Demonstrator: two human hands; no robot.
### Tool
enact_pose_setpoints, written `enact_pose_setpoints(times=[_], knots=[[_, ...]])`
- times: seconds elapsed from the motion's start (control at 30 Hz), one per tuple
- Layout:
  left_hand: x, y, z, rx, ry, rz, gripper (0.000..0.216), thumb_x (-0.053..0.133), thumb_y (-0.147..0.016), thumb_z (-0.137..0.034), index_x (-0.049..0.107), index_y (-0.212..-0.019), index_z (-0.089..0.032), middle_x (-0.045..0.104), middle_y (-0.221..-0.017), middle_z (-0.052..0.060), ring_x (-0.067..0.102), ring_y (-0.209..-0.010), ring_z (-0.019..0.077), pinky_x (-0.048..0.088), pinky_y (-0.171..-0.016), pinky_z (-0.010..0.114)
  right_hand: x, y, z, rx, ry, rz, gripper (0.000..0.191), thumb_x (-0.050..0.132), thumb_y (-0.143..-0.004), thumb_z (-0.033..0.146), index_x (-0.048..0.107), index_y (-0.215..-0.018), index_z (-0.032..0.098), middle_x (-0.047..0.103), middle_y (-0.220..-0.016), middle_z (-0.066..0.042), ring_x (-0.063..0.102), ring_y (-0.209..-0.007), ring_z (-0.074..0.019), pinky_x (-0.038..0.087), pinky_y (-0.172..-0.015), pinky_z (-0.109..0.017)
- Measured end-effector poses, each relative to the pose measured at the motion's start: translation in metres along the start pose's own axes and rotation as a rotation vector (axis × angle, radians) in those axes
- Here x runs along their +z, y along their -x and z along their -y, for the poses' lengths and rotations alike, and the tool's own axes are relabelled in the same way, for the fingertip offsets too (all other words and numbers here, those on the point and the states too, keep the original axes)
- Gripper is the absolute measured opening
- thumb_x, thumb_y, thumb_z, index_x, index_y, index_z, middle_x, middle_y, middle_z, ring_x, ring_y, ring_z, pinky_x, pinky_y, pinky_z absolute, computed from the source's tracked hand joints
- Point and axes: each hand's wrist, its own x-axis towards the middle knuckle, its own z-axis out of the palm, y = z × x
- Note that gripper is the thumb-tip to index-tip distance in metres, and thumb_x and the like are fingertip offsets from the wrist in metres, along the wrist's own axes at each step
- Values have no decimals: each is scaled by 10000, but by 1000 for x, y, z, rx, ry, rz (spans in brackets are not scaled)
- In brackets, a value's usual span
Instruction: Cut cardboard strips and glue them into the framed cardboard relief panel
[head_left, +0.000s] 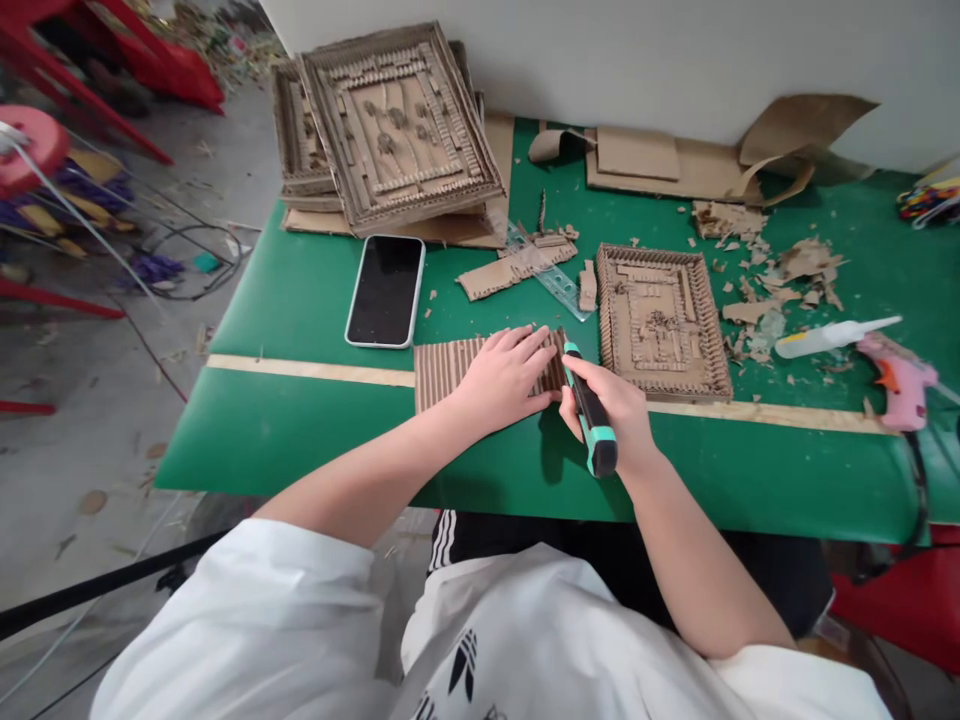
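A piece of corrugated cardboard (442, 372) with its ridges bared lies near the front of the green table. Flat on top of it, my left hand (506, 375) presses down with its fingers stretched out. My right hand (611, 405) grips a black and teal utility knife (589, 405), whose front end is at the cardboard's right edge. The blade itself is too small to make out. Just right of the knife sits a small framed cardboard relief (664, 320). A clear plastic ruler (551, 272) lies beyond my hands, partly over cardboard strips (495, 275).
A phone (385, 290) lies left of the cardboard. Larger framed cardboard reliefs (401, 125) are stacked at the back left. Torn cardboard scraps (806, 265), a white bottle (825, 338) and a pink glue gun (900, 380) lie to the right. Cardboard sheets (637, 155) lie against the wall.
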Motion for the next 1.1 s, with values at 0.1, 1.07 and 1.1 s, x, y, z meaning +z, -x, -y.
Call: enact_pose_setpoints(times=[0.1,1.07,1.1], knots=[[1,0,0,-4,-5,-7,472,539,-831,-406,561,-1215,-132,505,-1383,118,472,-1247,316,396,-1024,461,0,-1,0,-18,2,5,296,529,-807,211,594,-1087,143,687,-912,-36,631,-683,-71,525,-669,-179],[-4,-1,-3,-34,7,45,480,569,-819,-394,563,-1218,-127,487,-1399,135,462,-1258,332,402,-1019,489,-1,8,0,-65,61,73,309,513,-821,215,572,-1110,124,642,-763,-11,600,-662,-78,493,-631,-203],[-4,-1,-3,-35,8,48,481,569,-819,-395,563,-1219,-127,486,-1399,135,461,-1259,333,401,-1019,491,-1,8,0,-62,58,76,310,507,-822,215,570,-1112,125,643,-768,-15,601,-666,-79,493,-631,-203]])
